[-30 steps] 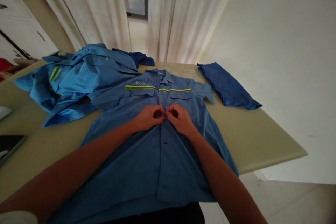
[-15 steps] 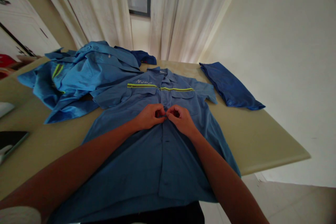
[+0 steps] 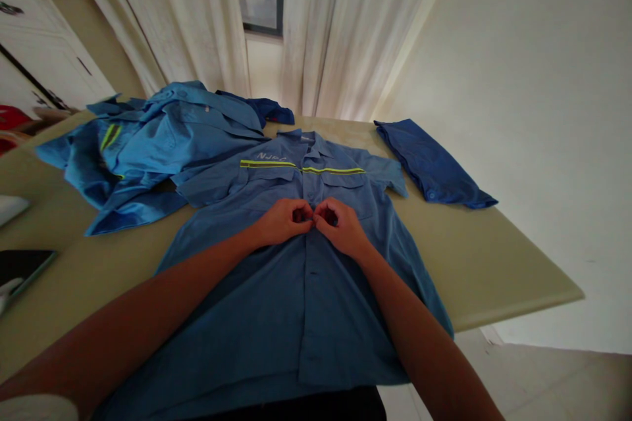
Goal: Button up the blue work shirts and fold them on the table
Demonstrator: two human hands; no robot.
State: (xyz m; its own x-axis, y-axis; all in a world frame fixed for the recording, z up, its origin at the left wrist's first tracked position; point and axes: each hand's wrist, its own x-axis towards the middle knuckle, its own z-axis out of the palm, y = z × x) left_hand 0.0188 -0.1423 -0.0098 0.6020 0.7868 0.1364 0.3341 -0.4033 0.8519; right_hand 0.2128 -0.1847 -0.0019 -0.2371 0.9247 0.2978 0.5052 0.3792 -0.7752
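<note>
A blue short-sleeved work shirt [image 3: 247,322] lies front up, its collar away from me and its hem hanging over the near edge. Yellow reflective strips cross its chest above two flap pockets. My left hand [image 3: 285,218] pinches the front placket around mid-shirt, thumb against fingertips. Right beside it, my right hand [image 3: 342,223] pinches the same spot from the other side, the fingertips of both hands touching or nearly so. Whatever button or buttonhole lies between them is hidden by the fingers. Below the hands the placket runs down to the hem.
Rumpled lighter-blue shirts [image 3: 168,125] are heaped at the left of the table [image 3: 513,270]. Folded dark-blue trousers or similar cloth [image 3: 429,161] lies at the right. A dark flat device [image 3: 22,266] and a white object [image 3: 10,208] sit at the left edge. Curtains [image 3: 187,13] hang behind.
Both hands keep pinching the placket at nearly the same place, with only slight finger movement. The view has shifted very slightly.
</note>
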